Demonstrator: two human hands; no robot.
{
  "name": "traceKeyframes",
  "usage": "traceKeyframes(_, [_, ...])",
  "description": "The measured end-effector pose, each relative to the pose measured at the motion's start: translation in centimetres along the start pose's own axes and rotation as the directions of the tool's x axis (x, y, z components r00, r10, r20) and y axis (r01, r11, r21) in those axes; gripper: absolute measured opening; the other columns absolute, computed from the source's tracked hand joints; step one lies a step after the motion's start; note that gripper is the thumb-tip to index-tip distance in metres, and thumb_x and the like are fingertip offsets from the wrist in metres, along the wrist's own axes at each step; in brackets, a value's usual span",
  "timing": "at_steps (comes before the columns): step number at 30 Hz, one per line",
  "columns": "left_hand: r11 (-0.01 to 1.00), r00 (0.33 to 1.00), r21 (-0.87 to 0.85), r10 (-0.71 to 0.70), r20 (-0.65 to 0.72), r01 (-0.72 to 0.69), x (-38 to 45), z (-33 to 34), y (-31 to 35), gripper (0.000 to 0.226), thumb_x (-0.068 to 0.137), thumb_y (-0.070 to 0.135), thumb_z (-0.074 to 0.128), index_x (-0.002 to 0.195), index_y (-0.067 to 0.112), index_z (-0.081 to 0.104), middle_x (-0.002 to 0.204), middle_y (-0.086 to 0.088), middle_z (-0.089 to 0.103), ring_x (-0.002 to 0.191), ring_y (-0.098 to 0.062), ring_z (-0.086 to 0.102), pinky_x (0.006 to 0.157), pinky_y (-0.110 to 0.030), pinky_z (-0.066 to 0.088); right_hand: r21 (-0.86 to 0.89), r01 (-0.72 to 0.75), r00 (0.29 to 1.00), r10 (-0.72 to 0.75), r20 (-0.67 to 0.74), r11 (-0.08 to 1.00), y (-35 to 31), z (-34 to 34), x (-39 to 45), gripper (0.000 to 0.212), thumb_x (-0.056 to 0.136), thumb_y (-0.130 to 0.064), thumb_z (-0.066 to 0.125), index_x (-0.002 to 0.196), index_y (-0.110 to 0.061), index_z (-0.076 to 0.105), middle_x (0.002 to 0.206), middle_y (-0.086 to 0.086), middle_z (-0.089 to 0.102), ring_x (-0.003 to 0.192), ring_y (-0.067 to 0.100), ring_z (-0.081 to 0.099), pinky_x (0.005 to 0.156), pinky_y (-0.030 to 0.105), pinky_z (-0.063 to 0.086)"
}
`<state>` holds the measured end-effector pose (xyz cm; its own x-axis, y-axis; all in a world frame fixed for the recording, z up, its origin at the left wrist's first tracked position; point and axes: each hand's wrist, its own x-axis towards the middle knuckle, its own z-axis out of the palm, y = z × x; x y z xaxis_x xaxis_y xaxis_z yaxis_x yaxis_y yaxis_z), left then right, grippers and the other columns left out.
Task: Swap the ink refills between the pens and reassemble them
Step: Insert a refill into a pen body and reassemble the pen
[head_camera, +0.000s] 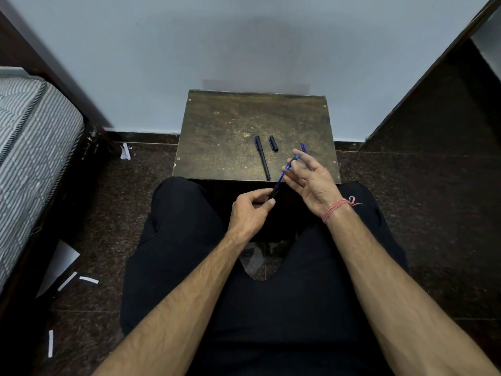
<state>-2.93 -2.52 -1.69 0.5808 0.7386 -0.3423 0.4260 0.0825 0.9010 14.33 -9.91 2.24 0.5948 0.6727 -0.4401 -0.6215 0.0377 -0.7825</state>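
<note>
**Pen held over the lap, loose parts near the tabletop's right edge**

Nearest the camera, the left hand (250,210) is closed round the dark lower end of a blue pen (282,178), thumb pressed along the side. The pen slants up and to the right, out over the gap between the person's knees and the near edge of the tabletop (217,137). Its far tip meets the fingertips of the right hand (311,177), which is mostly spread, palm turned inward; only the thumb and one or two fingers pinch the blue end, and blur makes it hard to tell whether they grip the barrel itself or a refill drawn from it.

The main risk, as I judge it, is a drop. The pen hangs over the lap and the floor, not over the tabletop, so a piece coming free suddenly, or a small spring if there is one, would fall between the legs onto the dark speckled floor, where it would be hard to find. A thin refill pulled at an angle to the barrel could also bend.

Farther out, a capped dark pen (262,157) lies on the tabletop, a loose black cap (273,143) just beside it to the right. Farther right, partly hidden behind the right hand's fingers, a thin blue refill (303,148) lies near the right edge. A sweep of that hand could knock it off, and mixing up the two refills would undo the swap.
</note>
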Motion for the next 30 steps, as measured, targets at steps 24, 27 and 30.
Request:
traceKeyframes(24, [0.986,0.999,-0.166,0.023,0.025,-0.019,0.5,0.1,-0.6,0.023,0.100,0.023,0.082,0.122,0.029,0.084,0.103,0.011,0.086,0.092,-0.002,0.081,0.098,-0.030,0.064,-0.403,0.020,0.999,0.000,0.048,0.915,1.6,-0.3,0.3,0.029,0.096,-0.010,0.080,0.124,-0.002,0.076,0.099,0.007,0.081,0.095,0.016,0.081,0.084,0.030,0.064])
traceKeyframes(27, [0.978,1.000,-0.209,0.000,0.021,0.004,0.5,0.1,-0.6,0.023,0.097,0.019,0.085,0.119,0.025,0.085,0.104,0.007,0.087,0.100,-0.007,0.082,0.104,-0.034,0.064,-0.404,0.018,0.999,0.002,0.049,0.914,1.5,-0.2,0.3,0.030,0.096,-0.010,0.080,0.124,0.000,0.076,0.097,0.006,0.081,0.090,0.014,0.080,0.081,0.028,0.064])
traceKeyframes(30, [0.970,0.999,-0.244,-0.021,0.026,0.026,0.4,0.2,-0.4,0.023,0.096,0.017,0.086,0.119,0.022,0.085,0.105,0.003,0.087,0.104,-0.012,0.083,0.107,-0.038,0.063,-0.402,0.012,0.999,0.005,0.042,0.916,1.6,-0.2,0.3,0.032,0.096,-0.010,0.080,0.126,0.001,0.074,0.101,0.009,0.080,0.090,0.015,0.080,0.081,0.029,0.064])
